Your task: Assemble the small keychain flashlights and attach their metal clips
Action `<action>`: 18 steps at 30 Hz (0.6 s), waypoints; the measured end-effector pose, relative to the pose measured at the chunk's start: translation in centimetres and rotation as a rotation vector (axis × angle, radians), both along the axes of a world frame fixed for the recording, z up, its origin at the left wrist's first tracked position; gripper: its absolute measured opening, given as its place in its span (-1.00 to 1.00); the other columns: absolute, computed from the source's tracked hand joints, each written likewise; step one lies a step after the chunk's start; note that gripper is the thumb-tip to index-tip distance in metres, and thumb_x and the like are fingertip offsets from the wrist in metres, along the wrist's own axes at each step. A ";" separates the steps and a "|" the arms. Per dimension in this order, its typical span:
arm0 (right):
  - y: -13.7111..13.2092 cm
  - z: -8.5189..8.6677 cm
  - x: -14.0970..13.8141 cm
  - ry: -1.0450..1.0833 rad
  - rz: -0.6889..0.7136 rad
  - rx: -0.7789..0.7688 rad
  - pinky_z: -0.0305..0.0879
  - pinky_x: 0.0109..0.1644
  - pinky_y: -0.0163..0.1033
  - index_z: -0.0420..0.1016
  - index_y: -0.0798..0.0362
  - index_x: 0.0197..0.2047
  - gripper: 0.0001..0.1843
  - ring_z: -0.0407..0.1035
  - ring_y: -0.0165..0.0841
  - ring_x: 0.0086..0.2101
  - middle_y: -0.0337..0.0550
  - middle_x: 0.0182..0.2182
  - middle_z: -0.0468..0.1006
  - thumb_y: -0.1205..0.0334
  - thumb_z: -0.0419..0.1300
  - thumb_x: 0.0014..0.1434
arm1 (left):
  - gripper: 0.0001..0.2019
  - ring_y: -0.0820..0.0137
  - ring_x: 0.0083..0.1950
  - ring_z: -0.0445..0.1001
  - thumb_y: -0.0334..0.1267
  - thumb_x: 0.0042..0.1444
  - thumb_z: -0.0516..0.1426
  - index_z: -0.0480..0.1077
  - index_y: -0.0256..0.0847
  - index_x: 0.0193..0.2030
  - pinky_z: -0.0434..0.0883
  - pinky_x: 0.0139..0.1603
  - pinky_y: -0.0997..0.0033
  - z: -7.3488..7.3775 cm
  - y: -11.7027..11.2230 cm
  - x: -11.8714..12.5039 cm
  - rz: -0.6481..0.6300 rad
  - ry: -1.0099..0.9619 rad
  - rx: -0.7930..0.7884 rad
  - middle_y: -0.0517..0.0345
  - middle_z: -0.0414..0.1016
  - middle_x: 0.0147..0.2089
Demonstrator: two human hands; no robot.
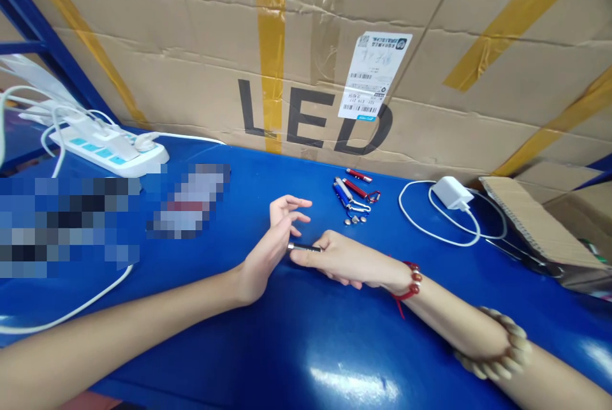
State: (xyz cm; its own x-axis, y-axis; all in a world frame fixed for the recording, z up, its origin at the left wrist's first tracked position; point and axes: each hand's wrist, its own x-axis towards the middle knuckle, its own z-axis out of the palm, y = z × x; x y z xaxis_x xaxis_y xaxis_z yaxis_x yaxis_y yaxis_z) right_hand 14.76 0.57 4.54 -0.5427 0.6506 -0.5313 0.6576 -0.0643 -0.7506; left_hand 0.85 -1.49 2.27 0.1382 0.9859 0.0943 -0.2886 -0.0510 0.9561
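My right hand (340, 259) lies on the blue table (296, 346), fingers closed around a small dark metal pen-shaped flashlight (306, 248) whose silver tip points left. My left hand (273, 238) stands just left of that tip, palm turned toward it, fingers spread and holding nothing. The tip sits at or very near the left palm. Behind the hands lie several small keychain flashlights, red (359, 175) and blue (342, 190), with a few button batteries (356, 220) beside them.
A large cardboard box marked LED (310, 65) walls off the back. A white power strip (112, 148) with plugs and cables lies at the far left. A white charger (452, 193) with coiled cable and a flat cardboard piece (535, 225) lie at the right. Blurred patches cover the left.
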 end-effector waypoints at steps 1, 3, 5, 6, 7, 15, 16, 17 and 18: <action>0.0 0.0 0.0 -0.009 -0.007 0.010 -0.13 -0.85 -0.53 0.12 0.11 -0.75 -0.37 -0.01 -0.65 -0.87 -0.40 -0.87 0.13 -0.29 0.04 -0.03 | -0.60 0.28 -0.10 0.22 0.08 -0.04 0.04 0.11 -0.16 -0.21 0.17 -0.18 0.33 0.2 0.0 0.0 0.000 -0.017 0.017 0.01 0.18 0.00; 0.0 0.0 0.0 -0.021 -0.007 0.028 -0.13 -0.85 -0.52 0.12 0.11 -0.75 -0.36 -0.01 -0.65 -0.87 -0.40 -0.87 0.12 -0.30 -0.01 0.00 | -0.61 0.26 -0.09 0.22 0.08 -0.04 0.03 0.11 -0.16 -0.20 0.16 -0.17 0.31 0.3 0.1 -0.1 -0.016 -0.010 0.048 0.00 0.20 0.00; -0.1 0.0 -0.1 -0.020 0.013 0.042 -0.12 -0.85 -0.53 0.12 0.11 -0.75 -0.36 -0.01 -0.65 -0.87 -0.40 -0.87 0.12 -0.29 -0.03 0.03 | -0.60 0.24 -0.07 0.22 0.09 -0.02 0.01 0.13 -0.18 -0.18 0.15 -0.13 0.28 0.3 0.1 -0.2 -0.052 0.037 0.051 -0.02 0.21 0.00; -0.1 0.0 -0.1 -0.016 0.027 0.047 -0.11 -0.85 -0.53 0.12 0.11 -0.75 -0.36 -0.01 -0.65 -0.87 -0.40 -0.87 0.13 -0.28 -0.03 0.04 | -0.59 0.23 -0.06 0.22 0.10 -0.01 -0.01 0.13 -0.19 -0.17 0.14 -0.11 0.26 0.3 0.1 -0.2 -0.076 0.055 0.040 -0.04 0.22 0.00; -0.1 0.0 -0.1 -0.014 0.038 0.050 -0.11 -0.84 -0.53 0.12 0.11 -0.75 -0.36 0.00 -0.66 -0.87 -0.40 -0.87 0.13 -0.27 -0.04 0.05 | -0.58 0.21 -0.05 0.22 0.11 0.01 -0.03 0.13 -0.20 -0.16 0.14 -0.09 0.25 0.3 0.1 -0.2 -0.101 0.060 0.022 -0.05 0.22 0.00; -0.1 -0.3 0.0 0.012 0.015 0.019 -0.11 -0.85 -0.51 0.10 0.09 -0.75 -0.33 -0.03 -0.65 -0.87 -0.40 -0.87 0.11 -0.31 -0.11 0.06 | -0.53 0.10 0.08 0.18 0.12 0.05 -0.05 0.08 -0.23 -0.08 0.10 -0.01 0.14 0.2 -0.1 -0.3 -0.209 0.001 0.019 -0.14 0.22 0.05; -0.1 -0.3 0.0 0.015 0.019 0.017 -0.12 -0.85 -0.51 0.10 0.09 -0.75 -0.33 -0.03 -0.65 -0.87 -0.40 -0.87 0.11 -0.31 -0.11 0.06 | -0.51 0.08 0.10 0.17 0.13 0.03 -0.05 0.06 -0.24 -0.07 0.09 0.01 0.11 0.3 -0.2 -0.3 -0.225 -0.007 0.014 -0.16 0.21 0.06; -0.2 -0.3 0.0 0.018 0.024 0.019 -0.12 -0.85 -0.51 0.10 0.09 -0.75 -0.33 -0.03 -0.65 -0.87 -0.40 -0.87 0.11 -0.31 -0.11 0.06 | -0.49 0.06 0.11 0.16 0.14 0.02 -0.04 0.05 -0.24 -0.07 0.08 0.03 0.09 0.4 -0.3 -0.4 -0.244 -0.022 0.009 -0.17 0.20 0.06; -0.2 -0.2 0.0 0.024 0.029 0.024 -0.11 -0.84 -0.51 0.09 0.09 -0.75 -0.33 -0.04 -0.65 -0.87 -0.40 -0.87 0.11 -0.31 -0.13 0.08 | -0.48 0.05 0.12 0.15 0.14 0.02 -0.03 0.05 -0.24 -0.07 0.07 0.05 0.06 0.5 -0.3 -0.4 -0.262 -0.045 0.005 -0.18 0.20 0.06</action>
